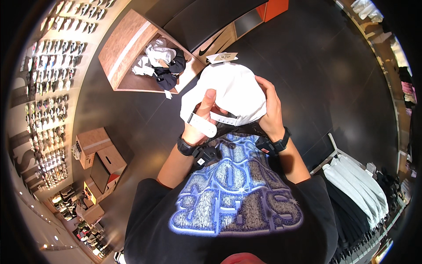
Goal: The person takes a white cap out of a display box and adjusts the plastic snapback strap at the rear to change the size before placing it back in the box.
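Note:
A white cap is held up in front of my chest between both hands. My left hand grips its left side, thumb raised over the fabric and the other fingers mostly hidden. A loose white strap end hangs across that hand. On the opposite side, my right hand curls round the cap's edge, with fingers along the outside. The other half of the strap, with small holes, spans the cap's near opening. A paper tag stands out at its far edge.
At the far left, an open wooden box holds several white and dark caps. Wooden crates stand on the dark floor at left. Shoes line the left wall. A rack of light and black clothes is close on my right.

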Demonstrator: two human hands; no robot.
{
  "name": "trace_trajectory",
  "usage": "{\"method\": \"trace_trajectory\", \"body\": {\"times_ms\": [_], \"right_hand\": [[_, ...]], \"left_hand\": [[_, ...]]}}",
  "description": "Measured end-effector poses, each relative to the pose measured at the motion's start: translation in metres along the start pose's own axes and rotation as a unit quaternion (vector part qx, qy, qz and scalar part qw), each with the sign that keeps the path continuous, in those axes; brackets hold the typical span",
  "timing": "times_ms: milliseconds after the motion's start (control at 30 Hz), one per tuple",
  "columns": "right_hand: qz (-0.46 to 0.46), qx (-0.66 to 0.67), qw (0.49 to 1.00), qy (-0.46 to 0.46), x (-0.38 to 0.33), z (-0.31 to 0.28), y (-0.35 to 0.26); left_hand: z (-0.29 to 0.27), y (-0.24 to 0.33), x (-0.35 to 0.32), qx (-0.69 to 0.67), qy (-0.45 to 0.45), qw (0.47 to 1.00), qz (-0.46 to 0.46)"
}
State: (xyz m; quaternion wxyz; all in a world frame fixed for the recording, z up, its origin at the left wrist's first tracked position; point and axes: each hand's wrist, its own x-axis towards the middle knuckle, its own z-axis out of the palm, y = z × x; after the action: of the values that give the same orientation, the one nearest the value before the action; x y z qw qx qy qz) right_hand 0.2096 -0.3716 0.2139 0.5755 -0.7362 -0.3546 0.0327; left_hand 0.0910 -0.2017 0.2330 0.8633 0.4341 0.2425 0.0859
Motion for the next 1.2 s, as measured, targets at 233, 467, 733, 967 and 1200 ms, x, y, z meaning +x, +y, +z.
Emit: {"method": "trace_trajectory", "body": {"times_ms": [233,467,733,967,1200], "right_hand": [[0.174,-0.269,0.947,0.022,-0.003,-0.011,0.001],[0.166,-0.17,0.913,-0.331,-0.003,-0.019,-0.005],[0.076,0.232,0.941,-0.235,-0.018,0.024,0.015],[0.232,0.47,0.843,-0.122,-0.006,0.017,-0.007],[0.226,0.481,0.831,-0.165,0.003,0.005,-0.018]], "left_hand": [[0.005,0.009,-0.005,0.157,0.044,0.983,0.089],[-0.009,0.002,0.003,0.22,0.05,0.963,0.146],[-0.003,-0.015,0.017,0.186,0.001,0.952,0.243],[-0.001,-0.011,0.008,0.13,0.004,0.975,0.181],[-0.012,-0.02,0.009,0.084,0.005,0.992,0.098]]}}
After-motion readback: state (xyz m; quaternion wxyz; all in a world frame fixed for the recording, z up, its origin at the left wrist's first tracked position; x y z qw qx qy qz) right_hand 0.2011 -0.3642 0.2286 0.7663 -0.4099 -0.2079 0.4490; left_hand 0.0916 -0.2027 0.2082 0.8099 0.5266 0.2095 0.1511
